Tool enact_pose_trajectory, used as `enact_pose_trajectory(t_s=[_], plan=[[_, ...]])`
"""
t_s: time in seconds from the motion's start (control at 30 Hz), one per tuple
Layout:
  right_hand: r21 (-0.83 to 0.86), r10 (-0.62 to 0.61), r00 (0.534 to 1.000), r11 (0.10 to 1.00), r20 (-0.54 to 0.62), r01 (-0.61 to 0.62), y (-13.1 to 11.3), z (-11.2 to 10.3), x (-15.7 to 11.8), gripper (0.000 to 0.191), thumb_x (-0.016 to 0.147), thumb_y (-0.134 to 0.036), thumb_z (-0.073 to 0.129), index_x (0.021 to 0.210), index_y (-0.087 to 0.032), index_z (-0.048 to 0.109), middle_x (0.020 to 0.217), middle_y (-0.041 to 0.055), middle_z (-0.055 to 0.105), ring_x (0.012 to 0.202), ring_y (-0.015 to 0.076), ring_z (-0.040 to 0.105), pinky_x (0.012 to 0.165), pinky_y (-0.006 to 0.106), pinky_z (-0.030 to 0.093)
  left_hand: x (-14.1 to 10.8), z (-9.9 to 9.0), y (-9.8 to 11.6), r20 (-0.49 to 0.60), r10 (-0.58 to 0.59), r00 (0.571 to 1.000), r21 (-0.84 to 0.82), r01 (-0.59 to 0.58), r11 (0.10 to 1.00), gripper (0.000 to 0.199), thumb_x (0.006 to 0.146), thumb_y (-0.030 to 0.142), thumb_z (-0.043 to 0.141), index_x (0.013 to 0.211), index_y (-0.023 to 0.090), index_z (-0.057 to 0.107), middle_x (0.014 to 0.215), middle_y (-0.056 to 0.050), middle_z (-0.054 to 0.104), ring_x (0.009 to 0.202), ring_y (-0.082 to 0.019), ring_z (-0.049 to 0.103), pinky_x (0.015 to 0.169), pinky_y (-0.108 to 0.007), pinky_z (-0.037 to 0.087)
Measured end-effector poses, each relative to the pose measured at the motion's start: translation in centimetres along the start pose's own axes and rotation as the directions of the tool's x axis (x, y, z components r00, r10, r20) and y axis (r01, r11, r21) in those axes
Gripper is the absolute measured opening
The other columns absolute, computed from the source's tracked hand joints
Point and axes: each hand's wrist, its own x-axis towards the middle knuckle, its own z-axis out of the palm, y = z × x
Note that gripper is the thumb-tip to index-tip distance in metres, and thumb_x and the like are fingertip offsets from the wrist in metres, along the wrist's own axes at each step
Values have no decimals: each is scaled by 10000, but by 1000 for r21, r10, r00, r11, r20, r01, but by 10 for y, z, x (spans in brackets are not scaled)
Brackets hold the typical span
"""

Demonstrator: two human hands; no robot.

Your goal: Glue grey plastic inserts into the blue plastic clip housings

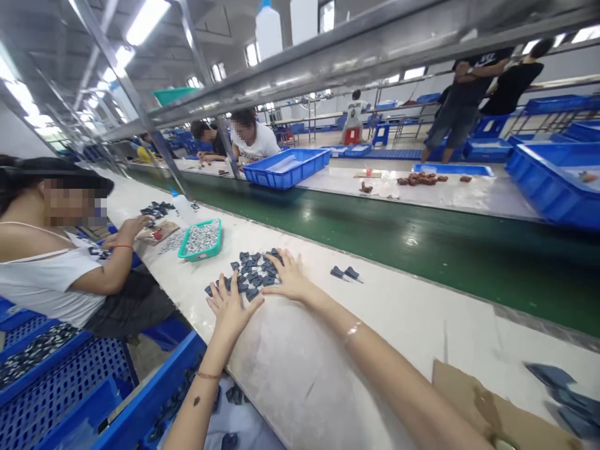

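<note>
Small dark grey pieces (253, 277) lie in a loose pile on the white tabletop (300, 350). At the pile's near left side is my left hand (229, 307), fingers spread, its fingertips touching the pieces. My right hand (289, 278) rests at the right side of the pile, also with spread fingers, and its fingertips reach over some pieces. Neither hand grips anything. Two more dark pieces (344, 273) lie apart, to the right of my right hand.
A green basket (202, 240) of small pale pieces and a white bottle (182, 207) stand beyond the pile. At the left, a person (98, 269) works at the table. Cardboard (487, 406) and blurred dark pieces (567, 394) lie at the lower right. A green belt (398, 244) runs behind.
</note>
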Motion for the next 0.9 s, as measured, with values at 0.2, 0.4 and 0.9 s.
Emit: enact_pose_trajectory(t_s=[0.2,0.4,0.9], plan=[[-110,316,949,942,-16,-316,88,-31,-54,1124,821,-750,592,1685,-232,94,1754,238,-21,1589,541,-58,1151,830,4,-53,3,-55,-57,-142,988,-59,139,989,883,891,600,572,1619,174,313,1726,-234,193,1594,-529,87,1227,-752,154],[-158,258,962,957,93,-241,107,-27,-61,1201,694,-700,752,1673,-269,204,1741,232,136,1599,490,112,1205,711,174,-65,25,-69,-155,-164,974,-167,138,976,696,950,515,520,1546,164,437,1693,-170,304,1614,-445,124,1284,-654,217],[49,-394,919,918,20,393,-106,25,-48,597,1013,-383,550,1563,-194,414,1646,174,341,1540,306,263,1270,516,241,-185,27,-160,-258,-415,872,-27,423,906,428,985,369,665,1364,183,595,1413,-127,605,1222,-288,638,1014,-526,569]])
